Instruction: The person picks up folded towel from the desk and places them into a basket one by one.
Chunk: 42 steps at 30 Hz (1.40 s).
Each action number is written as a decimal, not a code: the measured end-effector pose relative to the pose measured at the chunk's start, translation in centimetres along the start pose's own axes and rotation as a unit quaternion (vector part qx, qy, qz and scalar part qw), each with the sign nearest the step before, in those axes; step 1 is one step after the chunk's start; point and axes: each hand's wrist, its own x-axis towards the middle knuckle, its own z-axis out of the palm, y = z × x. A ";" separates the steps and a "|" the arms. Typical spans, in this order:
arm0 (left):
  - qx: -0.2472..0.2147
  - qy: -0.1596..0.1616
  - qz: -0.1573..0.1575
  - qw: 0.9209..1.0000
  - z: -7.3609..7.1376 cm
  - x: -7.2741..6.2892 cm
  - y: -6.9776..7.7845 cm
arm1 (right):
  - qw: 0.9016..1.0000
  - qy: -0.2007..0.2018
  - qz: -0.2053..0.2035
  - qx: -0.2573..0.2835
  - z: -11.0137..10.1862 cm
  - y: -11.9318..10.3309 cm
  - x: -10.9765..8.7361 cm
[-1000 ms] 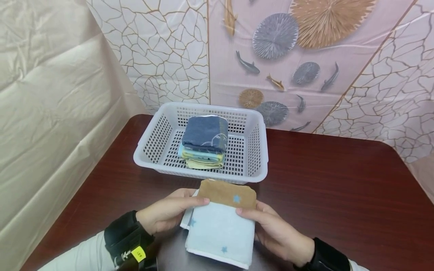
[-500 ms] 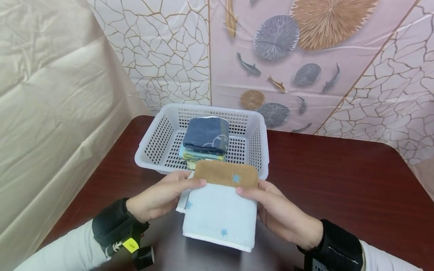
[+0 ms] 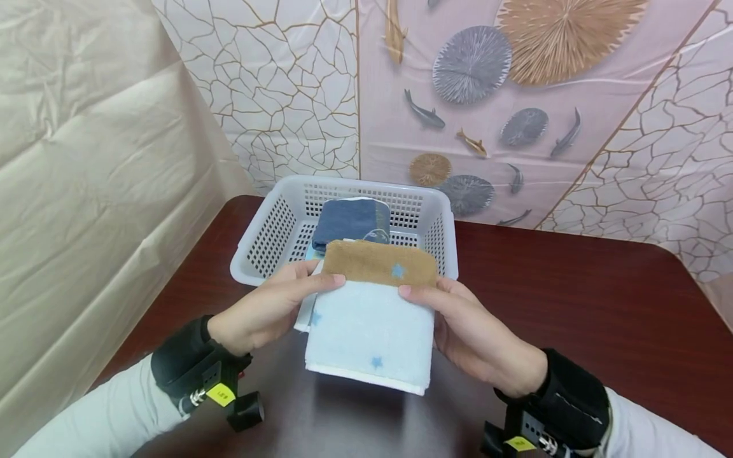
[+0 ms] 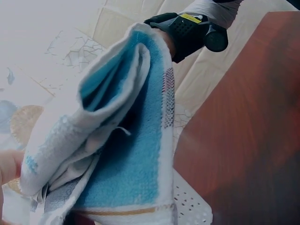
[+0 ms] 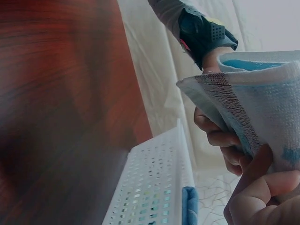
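A folded towel (image 3: 372,324), white with small blue stars and a brown band along its far end, is held up between both hands in the head view. My left hand (image 3: 269,308) grips its left edge, thumb on top and fingers underneath. The right hand (image 3: 475,337) grips the opposite edge the same way. Blue inner layers of the towel (image 4: 131,164) show between its folds in the left wrist view. Just beyond it stands a white plastic basket (image 3: 252,257), whose near rim the towel overlaps. Inside the basket lies a folded dark blue towel (image 3: 352,219) on a stack, mostly hidden now.
The basket rests on a dark red-brown table (image 3: 572,305). Behind the table hangs a patterned cloth (image 3: 286,83), and a plain cream cloth (image 3: 114,159) drapes along the left side. Each wrist wears a black camera strap (image 3: 183,350).
Both hands have carried the folded towel forward and up, from in front of the basket to over its near rim. It now covers the lower part of the stack.
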 end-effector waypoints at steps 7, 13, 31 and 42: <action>-0.003 0.036 0.017 0.999 -0.7 0.0 1.3 | 0.999 0.020 -0.009 -0.024 0.7 -2.0 1.7; -0.005 0.052 0.029 0.998 -1.4 0.2 2.6 | 0.999 0.000 -0.020 -0.025 0.9 -3.6 3.1; -0.023 0.102 0.030 0.994 -3.5 0.9 4.4 | 0.999 0.014 -0.013 -0.028 2.2 -5.1 7.2; -0.049 0.121 0.025 0.991 -4.6 3.3 4.7 | 0.998 0.053 -0.013 -0.031 2.0 -5.4 9.9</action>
